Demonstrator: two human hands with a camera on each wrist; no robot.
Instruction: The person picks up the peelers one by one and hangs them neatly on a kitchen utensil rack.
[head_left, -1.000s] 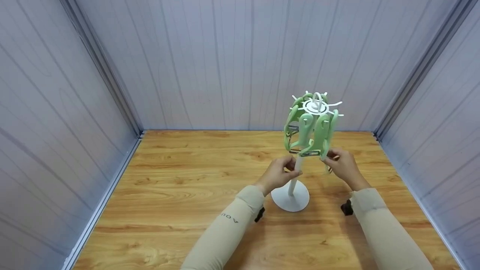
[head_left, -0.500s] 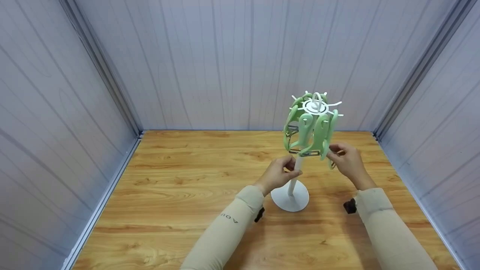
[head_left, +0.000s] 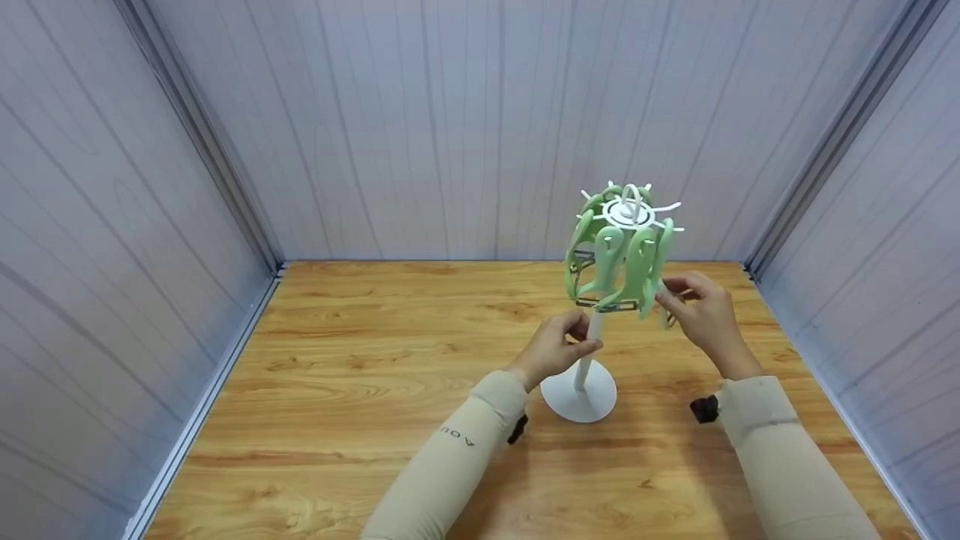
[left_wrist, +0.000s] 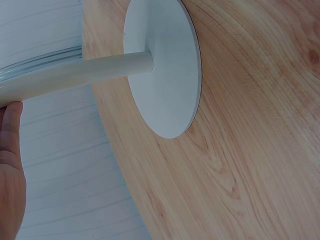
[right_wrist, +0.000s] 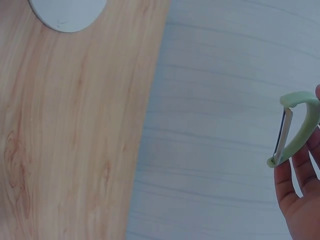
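A white stand [head_left: 583, 375] with a round base rises from the table, and several pale green peelers [head_left: 608, 259] hang from the hooks around its top. My left hand [head_left: 551, 349] pinches the pole just below them; the left wrist view shows its fingers [left_wrist: 11, 135] against the white pole [left_wrist: 100, 70]. Close to the right side of the hanging ring, my right hand [head_left: 709, 315] holds another green peeler [right_wrist: 311, 120]. Its metal blade [right_wrist: 283, 134] faces down in the head view, and its handle is mostly hidden behind the hand and the ring.
Bare white hooks [head_left: 667, 207] stick out at the right of the stand's top. The wood-grain table [head_left: 375, 390] stretches out to the left. Pale panel walls [head_left: 450, 127] enclose its back and both sides.
My right hand has moved up and a little to the right, carrying the peeler higher beside the ring. The left hand stays on the pole.
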